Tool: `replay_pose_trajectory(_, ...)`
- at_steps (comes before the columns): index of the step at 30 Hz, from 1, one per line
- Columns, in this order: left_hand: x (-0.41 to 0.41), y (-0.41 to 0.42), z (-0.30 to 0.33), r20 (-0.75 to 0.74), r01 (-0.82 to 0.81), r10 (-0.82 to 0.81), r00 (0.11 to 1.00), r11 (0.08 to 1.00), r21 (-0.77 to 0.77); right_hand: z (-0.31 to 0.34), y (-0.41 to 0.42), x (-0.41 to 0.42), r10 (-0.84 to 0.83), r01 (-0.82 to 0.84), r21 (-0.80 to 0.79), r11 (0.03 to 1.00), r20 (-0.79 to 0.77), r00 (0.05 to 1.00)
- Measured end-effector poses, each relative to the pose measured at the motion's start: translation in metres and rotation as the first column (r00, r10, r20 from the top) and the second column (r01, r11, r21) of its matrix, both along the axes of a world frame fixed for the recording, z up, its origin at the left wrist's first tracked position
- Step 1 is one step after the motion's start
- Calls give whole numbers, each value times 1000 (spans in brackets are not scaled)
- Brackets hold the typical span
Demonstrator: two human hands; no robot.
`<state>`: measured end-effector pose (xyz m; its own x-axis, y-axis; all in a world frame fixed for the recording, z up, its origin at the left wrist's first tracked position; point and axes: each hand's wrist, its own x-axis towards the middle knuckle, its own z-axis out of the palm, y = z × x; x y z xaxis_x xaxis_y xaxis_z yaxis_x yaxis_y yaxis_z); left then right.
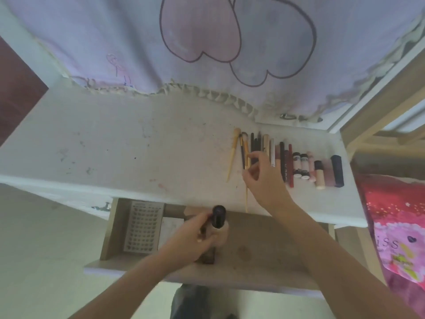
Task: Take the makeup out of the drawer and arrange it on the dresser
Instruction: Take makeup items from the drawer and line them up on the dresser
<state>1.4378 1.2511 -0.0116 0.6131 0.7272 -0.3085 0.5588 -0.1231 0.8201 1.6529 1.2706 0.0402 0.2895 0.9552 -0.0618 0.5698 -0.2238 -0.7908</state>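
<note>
The wooden drawer (264, 249) is pulled open below the white dresser top (138, 146). My left hand (190, 240) grips a beige bottle with a dark cap (219, 218), held upright over the drawer. My right hand (264, 178) reaches over the dresser and pinches a thin tan brush (246, 194) at the left part of a row of makeup (299, 164). That row holds brushes, pencils, lipsticks and small bottles laid side by side on the right of the dresser.
A grey perforated tray (143, 226) lies in the drawer's left end, next to a pale flat item (171, 226). A heart-print cloth (230, 42) hangs behind the dresser. Red and pink bedding (395, 226) is at the right.
</note>
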Motion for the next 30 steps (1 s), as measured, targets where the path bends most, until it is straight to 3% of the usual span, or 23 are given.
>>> replay_pose_trajectory(3, -10, 65, 39, 106, -91, 83, 991, 993, 72, -4, 51, -11, 3, 3, -59, 998, 98, 995)
replay_pose_trajectory(5, -1, 116, 52, 134, -154, 133, 982, 975, 160, -13, 81, -21, 17, 10, -105, 994, 261, 965)
replay_pose_trajectory(9, 49, 203, 54, 174, -196, 158, 972, 953, 232, -36, 113, -26, 88, 45, -214, 976, 573, 815)
replay_pose_trajectory(12, 95, 241, 47, 227, -174, 123, 966, 960, 221, -50, 120, -20, 184, 42, -307, 951, 668, 721)
replay_pose_trajectory(15, 133, 260, 40, 252, -98, 38, 967, 969, 228, -55, 119, -15, 185, 50, -309, 950, 681, 708)
replay_pose_trajectory(17, 151, 265, 32, 254, -37, -18, 967, 977, 209, -47, 111, -11, 110, 38, -193, 980, 698, 707)
replay_pose_trajectory(19, 159, 266, 25, 238, 4, -50, 970, 981, 193, -36, 99, -4, -4, 58, -63, 996, 646, 763)
replay_pose_trajectory(24, 161, 264, 19, 184, -3, -33, 982, 982, 188, -19, 59, 20, -213, 192, 92, 977, 473, 855)
replay_pose_trajectory(27, 146, 248, 30, 147, -106, 84, 986, 983, 150, -11, 28, 13, -123, 95, 98, 991, 352, 928)
replay_pose_trajectory(30, 97, 198, 38, 210, -266, 217, 953, 933, 242, -18, -18, -8, 77, -113, 108, 988, 286, 955)
